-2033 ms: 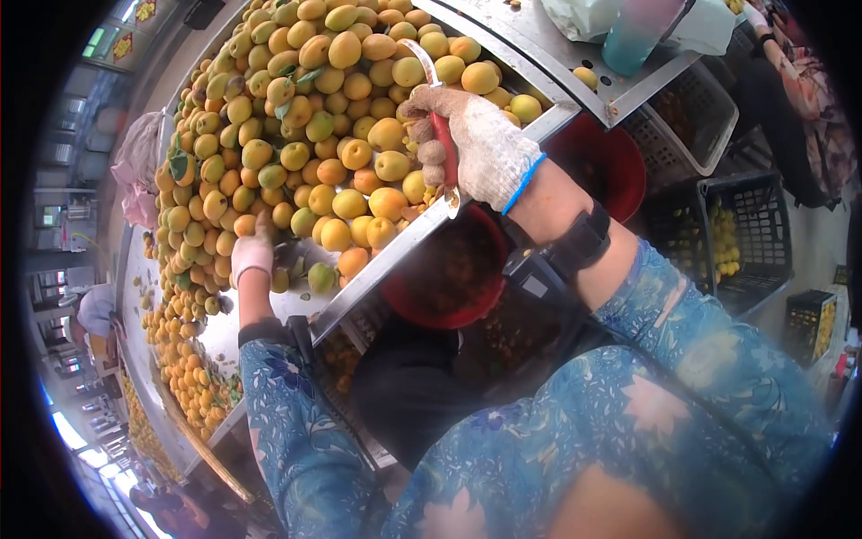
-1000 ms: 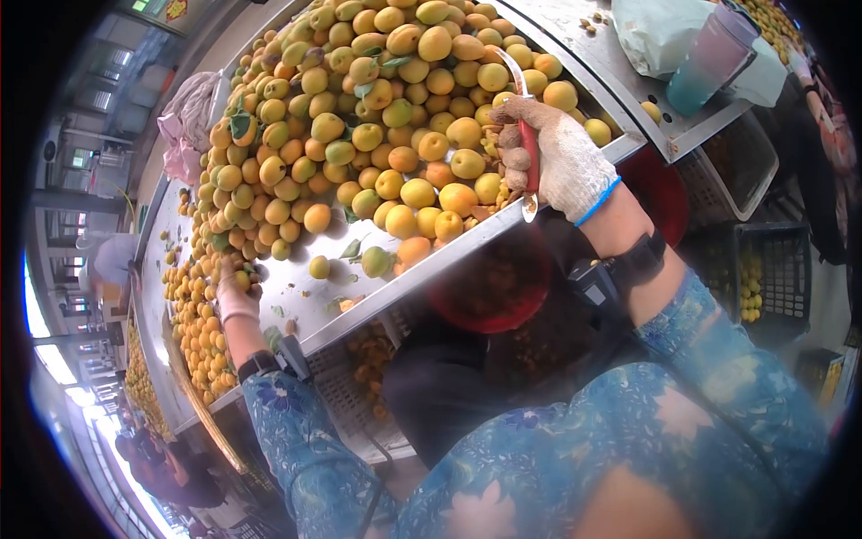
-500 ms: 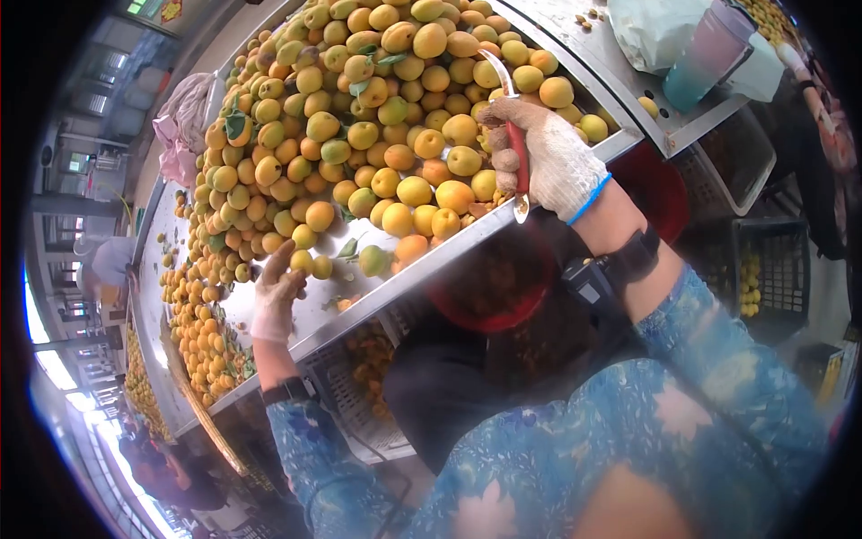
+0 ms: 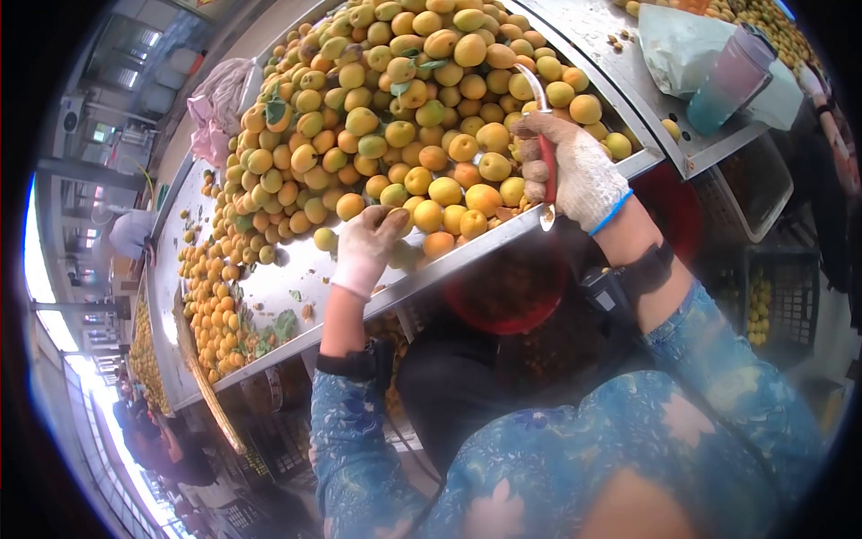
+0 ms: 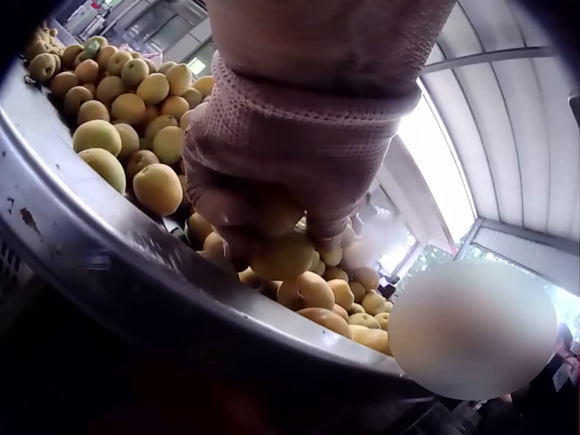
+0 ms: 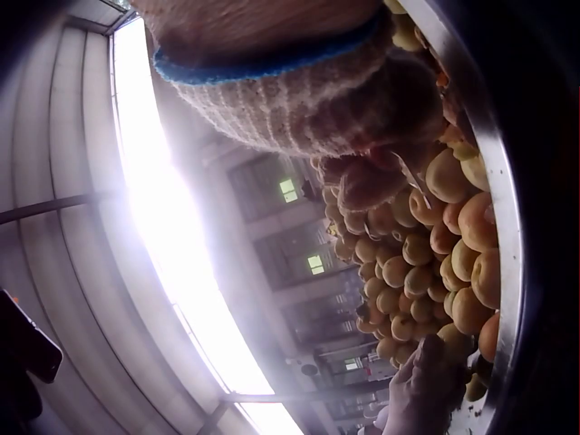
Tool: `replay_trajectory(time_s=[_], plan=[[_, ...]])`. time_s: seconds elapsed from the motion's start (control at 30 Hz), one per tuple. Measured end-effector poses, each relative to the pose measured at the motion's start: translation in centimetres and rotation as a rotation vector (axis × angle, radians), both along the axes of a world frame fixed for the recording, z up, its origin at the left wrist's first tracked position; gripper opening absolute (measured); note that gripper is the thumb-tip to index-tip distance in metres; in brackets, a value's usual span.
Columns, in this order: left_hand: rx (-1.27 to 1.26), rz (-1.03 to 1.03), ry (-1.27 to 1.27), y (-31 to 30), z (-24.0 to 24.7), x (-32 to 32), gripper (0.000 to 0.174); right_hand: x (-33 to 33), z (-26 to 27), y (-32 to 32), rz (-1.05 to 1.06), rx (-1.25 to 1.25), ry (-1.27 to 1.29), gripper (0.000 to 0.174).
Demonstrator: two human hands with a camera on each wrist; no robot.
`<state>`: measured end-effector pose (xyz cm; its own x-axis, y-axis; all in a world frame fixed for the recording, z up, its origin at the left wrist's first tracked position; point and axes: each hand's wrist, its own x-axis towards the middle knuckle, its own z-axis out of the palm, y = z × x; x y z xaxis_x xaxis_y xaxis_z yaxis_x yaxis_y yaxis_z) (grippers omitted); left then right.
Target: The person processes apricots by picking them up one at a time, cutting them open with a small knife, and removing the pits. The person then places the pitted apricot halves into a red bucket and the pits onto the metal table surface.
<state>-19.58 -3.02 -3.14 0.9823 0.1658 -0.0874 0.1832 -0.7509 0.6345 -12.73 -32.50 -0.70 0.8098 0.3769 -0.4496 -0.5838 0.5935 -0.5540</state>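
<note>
My gloved left hand [image 4: 366, 250] is over the metal table's front part, at the lower edge of a large apricot heap [image 4: 359, 126]. In the left wrist view its thumb and fingers pinch a yellow apricot [image 5: 283, 257], partly covered by the glove. A single apricot [image 4: 325, 239] lies just left of that hand. My right hand [image 4: 579, 171], in a stained white knit glove with a blue cuff, grips a curved knife [image 4: 549, 168] by its red handle. The knife's hooked blade points up over the fruit, and its metal butt end hangs by the table rim.
A raised metal rim [image 4: 431, 274] borders the table. Below it stand a red basin [image 4: 512, 310] and a black crate [image 4: 781, 301]. Smaller apricots [image 4: 211, 323] lie to the left. On a neighbouring table are a tinted bottle [image 4: 729, 85] and a plastic bag [image 4: 682, 45].
My left hand went left along the heap, came back with small fruit at its fingertips, and has moved right towards the knife. The right hand keeps its grip on the knife.
</note>
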Motion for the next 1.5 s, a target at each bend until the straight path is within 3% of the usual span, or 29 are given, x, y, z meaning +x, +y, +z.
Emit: replay_trajectory(time_s=[0.03, 0.13, 0.2, 0.43, 0.47, 0.5, 0.63, 0.67, 0.8, 0.87, 0.9, 0.97, 1.03, 1.13, 1.27, 1.37, 1.4, 1.5], plan=[[-0.137, 0.041, 0.042, -0.4, 0.0, 0.1, 0.035, -0.1, 0.3, 0.0, -0.003, -0.010, -0.007, 0.017], [-0.214, 0.053, 0.014, 0.1, -0.4, 0.2, 0.038, -0.4, 1.0, 0.1, -0.056, -0.067, -0.004, 0.023], [-0.374, 0.181, 0.026, 0.0, 0.4, -0.5, 0.038, -0.3, 1.0, 0.0, -0.082, -0.081, -0.008, 0.024], [-0.378, 0.246, 0.225, 5.4, 2.1, -4.1, 0.032, -0.4, 1.1, 0.2, -0.042, -0.088, -0.017, 0.024], [-0.405, 0.234, 0.136, 6.5, 2.1, -4.5, 0.031, -0.4, 0.9, 0.3, -0.044, -0.089, -0.008, 0.023], [-0.406, 0.348, 0.095, 7.8, 1.8, -4.4, 0.029, -0.4, 0.8, 0.4, -0.046, -0.090, 0.001, 0.022], [-0.026, 0.342, -0.211, 14.2, -0.4, -1.3, 0.025, -0.5, 0.7, 1.0, -0.041, -0.106, 0.012, 0.020], [0.383, 0.198, -0.364, 15.0, -0.3, 0.0, 0.024, -0.6, 0.7, 1.2, -0.043, -0.119, 0.018, 0.020], [0.672, 0.130, -0.214, 14.7, 1.3, 5.0, 0.026, -0.5, 0.5, 1.5, -0.041, -0.142, 0.025, 0.020], [0.673, 0.207, 0.108, 13.8, 2.1, 6.9, 0.030, -0.2, 0.4, 1.7, -0.049, -0.125, 0.030, 0.017], [0.671, 0.215, 0.107, 13.2, 2.3, 7.6, 0.030, -0.1, 0.3, 1.8, -0.042, -0.131, 0.031, 0.016], [0.772, 0.254, 0.385, 12.1, 2.2, 8.3, 0.034, 0.0, 0.2, 2.0, -0.036, -0.128, 0.032, 0.016], [0.762, 0.270, 0.348, 12.8, 0.4, 8.7, 0.032, -0.1, 0.3, 2.2, -0.025, -0.143, 0.032, 0.016], [0.454, 0.349, 0.317, 14.3, -0.5, 9.2, 0.039, -0.5, -0.1, 2.1, -0.014, -0.166, 0.024, 0.016], [0.365, 0.378, 0.212, 14.8, -1.6, 9.4, 0.044, -1.0, 0.4, 2.0, -0.002, -0.162, 0.031, 0.017], [0.290, 0.302, 0.160, 14.4, -0.6, 8.0, 0.041, -1.0, 0.8, 1.8, -0.015, -0.146, 0.039, 0.016], [0.170, 0.235, 0.020, 15.3, -1.5, 7.2, 0.037, -0.9, 0.7, 1.7, -0.007, -0.152, 0.026, 0.016], [0.125, 0.179, 0.159, 14.4, -1.4, 5.1, 0.033, -0.8, 1.3, 2.0, -0.010, -0.185, 0.035, 0.019]])
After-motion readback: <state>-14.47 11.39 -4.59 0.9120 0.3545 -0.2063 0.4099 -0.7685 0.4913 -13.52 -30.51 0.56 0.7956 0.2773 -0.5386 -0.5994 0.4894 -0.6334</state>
